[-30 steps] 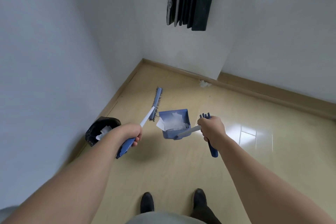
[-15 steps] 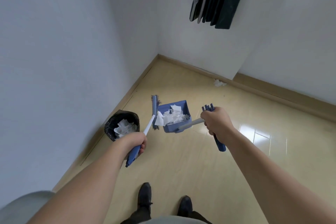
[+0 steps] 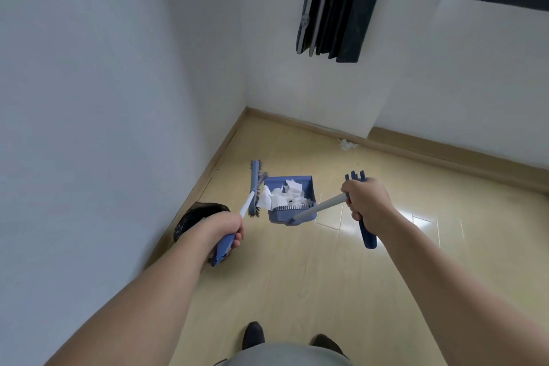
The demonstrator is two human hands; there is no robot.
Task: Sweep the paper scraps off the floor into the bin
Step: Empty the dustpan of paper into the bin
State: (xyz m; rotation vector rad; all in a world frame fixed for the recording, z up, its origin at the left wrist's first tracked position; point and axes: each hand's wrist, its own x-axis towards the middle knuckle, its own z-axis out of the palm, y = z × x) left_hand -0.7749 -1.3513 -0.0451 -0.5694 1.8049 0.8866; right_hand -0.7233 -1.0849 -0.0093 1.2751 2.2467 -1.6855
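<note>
Carrying paper scraps, a dustpan is gripped by the right hand and has been brought nearer the bin; the broom is clasped in the left hand. Tipping seems imminent; one scrap remains far beyond the bin.
</note>
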